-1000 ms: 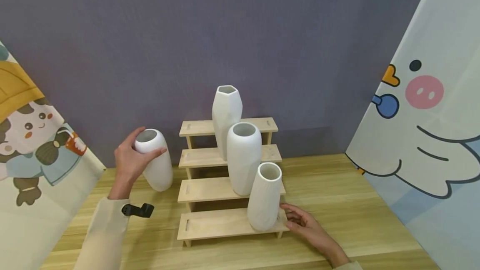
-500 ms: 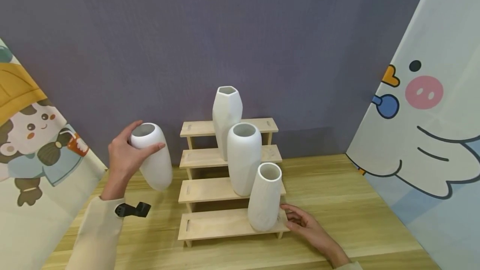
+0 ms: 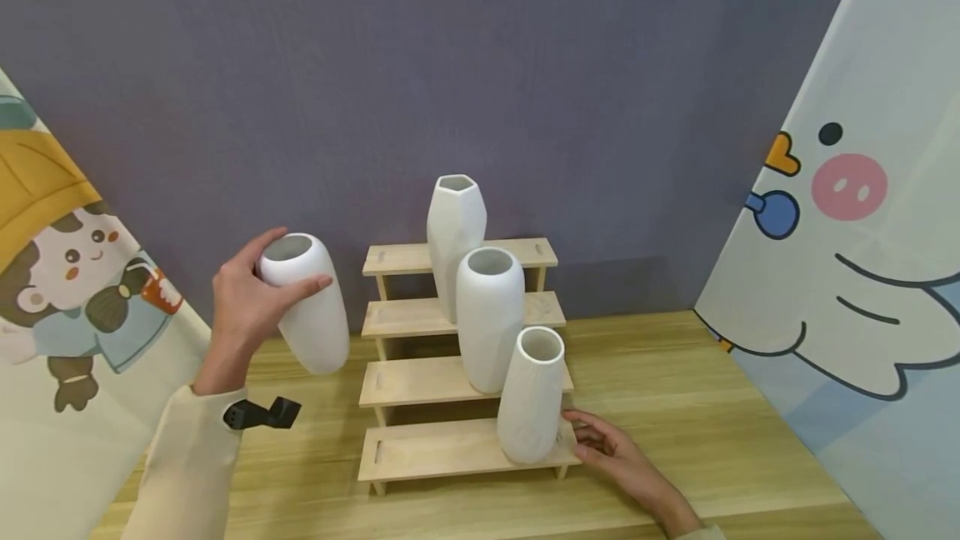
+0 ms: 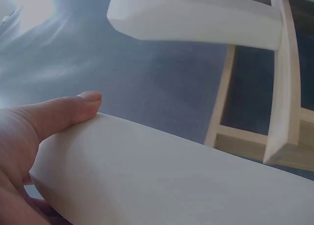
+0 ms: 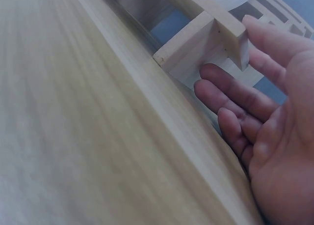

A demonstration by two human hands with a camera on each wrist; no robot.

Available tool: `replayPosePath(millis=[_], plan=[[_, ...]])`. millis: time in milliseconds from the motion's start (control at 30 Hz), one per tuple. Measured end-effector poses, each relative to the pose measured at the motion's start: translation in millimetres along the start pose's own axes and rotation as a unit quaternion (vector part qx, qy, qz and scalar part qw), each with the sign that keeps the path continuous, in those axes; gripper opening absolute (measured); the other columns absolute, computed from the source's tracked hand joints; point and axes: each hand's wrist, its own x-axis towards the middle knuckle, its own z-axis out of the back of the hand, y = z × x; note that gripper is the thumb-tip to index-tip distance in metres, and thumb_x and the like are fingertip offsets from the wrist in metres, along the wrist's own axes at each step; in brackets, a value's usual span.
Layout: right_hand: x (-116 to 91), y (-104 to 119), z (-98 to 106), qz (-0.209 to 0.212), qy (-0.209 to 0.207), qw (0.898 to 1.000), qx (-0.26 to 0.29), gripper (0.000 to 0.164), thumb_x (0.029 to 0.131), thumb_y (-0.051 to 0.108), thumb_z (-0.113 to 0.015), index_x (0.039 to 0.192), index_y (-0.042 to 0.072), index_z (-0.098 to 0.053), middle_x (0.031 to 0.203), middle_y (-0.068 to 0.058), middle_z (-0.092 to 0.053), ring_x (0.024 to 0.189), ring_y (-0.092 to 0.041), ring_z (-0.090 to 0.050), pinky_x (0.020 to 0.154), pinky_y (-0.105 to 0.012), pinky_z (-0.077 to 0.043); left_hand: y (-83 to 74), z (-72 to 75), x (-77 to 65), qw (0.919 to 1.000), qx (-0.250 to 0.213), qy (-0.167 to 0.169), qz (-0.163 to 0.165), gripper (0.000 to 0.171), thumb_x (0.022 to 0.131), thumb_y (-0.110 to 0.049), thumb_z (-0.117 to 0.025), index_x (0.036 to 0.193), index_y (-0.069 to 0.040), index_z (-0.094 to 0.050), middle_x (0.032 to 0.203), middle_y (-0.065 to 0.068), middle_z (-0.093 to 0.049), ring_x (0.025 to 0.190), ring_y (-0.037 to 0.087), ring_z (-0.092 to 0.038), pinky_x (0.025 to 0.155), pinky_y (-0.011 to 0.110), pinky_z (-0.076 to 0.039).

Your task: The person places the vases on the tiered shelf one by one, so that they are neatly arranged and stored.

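My left hand [image 3: 243, 298] grips a white vase [image 3: 318, 332] near its rim, thumb on the near side and fingers round the far side. The vase is tilted and hangs to the left of a stepped wooden display stand [image 3: 427, 447]. In the left wrist view the vase [image 4: 147, 171] lies across the lower part. My right hand [image 3: 618, 465] is at the right end of the stand's lowest step. In the right wrist view its thumb is at the board end [image 5: 240, 45], the index finger is partly hidden behind it, and the other fingers [image 5: 235, 102] curl loosely below.
Three white vases stand on the stand's right half: a faceted one [image 3: 456, 232] at the back, a smooth rounded one [image 3: 491, 323] in the middle, and a textured tapering one [image 3: 531, 398] on the lowest step. A grey wall [image 3: 637, 107] rises behind the wooden table [image 3: 675, 398].
My left hand has lifted the vase up from low over the table and drawn it slightly left. The right hand keeps its place at the stand.
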Motion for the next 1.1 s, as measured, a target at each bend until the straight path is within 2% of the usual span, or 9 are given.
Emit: replayPosePath(millis=[233,533,700,967,1100], plan=[[-1.2,0.6,-0.7,-0.012,0.000,1.000,0.004,0.052,0.105,0.011,-0.048,0.152,-0.006,-0.032,0.128,0.022,-0.058,0.113,0.001,-0.059,0.093,-0.020,-0.051,-15.0,6.9,-0.3,0.9999,-0.006,0.009,-0.006,0.082,0.075,-0.033,-0.088,0.145,-0.013,-0.053,0.127,0.023,-0.065,0.102,0.032,-0.063,0.062,0.010,-0.043],[-0.5,0.4,-1.4,-0.007,-0.007,1.000,-0.003,0.052,0.104,0.011,-0.050,0.150,-0.006,-0.034,0.127,0.018,-0.059,0.113,0.001,-0.059,0.093,-0.020,-0.051,-27.0,15.9,2.8,0.9998,-0.004,0.014,-0.010,0.082,0.074,-0.034,-0.089,0.145,-0.015,-0.053,0.126,0.021,-0.065,0.096,0.019,-0.059,0.062,0.010,-0.044],[-0.4,0.4,-1.0,-0.002,-0.006,1.000,-0.003,0.052,0.104,0.011,-0.050,0.150,-0.006,-0.034,0.129,0.017,-0.058,0.113,0.002,-0.059,0.093,-0.020,-0.051,-33.3,19.5,5.4,0.9998,-0.004,0.015,-0.009,0.083,0.074,-0.035,-0.088,0.146,-0.015,-0.052,0.127,0.021,-0.064,0.098,0.020,-0.058,0.062,0.010,-0.044],[0.2,-1.1,0.3,0.002,0.001,1.000,0.007,0.051,0.105,0.009,-0.047,0.151,-0.005,-0.033,0.129,0.020,-0.059,0.114,0.001,-0.059,0.093,-0.020,-0.051,-48.9,24.2,11.9,0.9995,-0.008,0.030,0.004,0.084,0.076,-0.039,-0.087,0.149,-0.019,-0.049,0.130,0.020,-0.062,0.107,0.029,-0.059,0.066,0.017,-0.046],[0.2,-1.3,0.0,0.006,0.002,1.000,0.008,0.051,0.105,0.009,-0.047,0.151,-0.006,-0.033,0.128,0.018,-0.060,0.113,0.001,-0.060,0.092,-0.021,-0.052,-55.9,24.8,14.2,0.9991,-0.017,0.039,0.007,0.086,0.076,-0.039,-0.087,0.149,-0.020,-0.048,0.132,0.018,-0.061,0.109,0.027,-0.059,0.069,0.020,-0.047]])
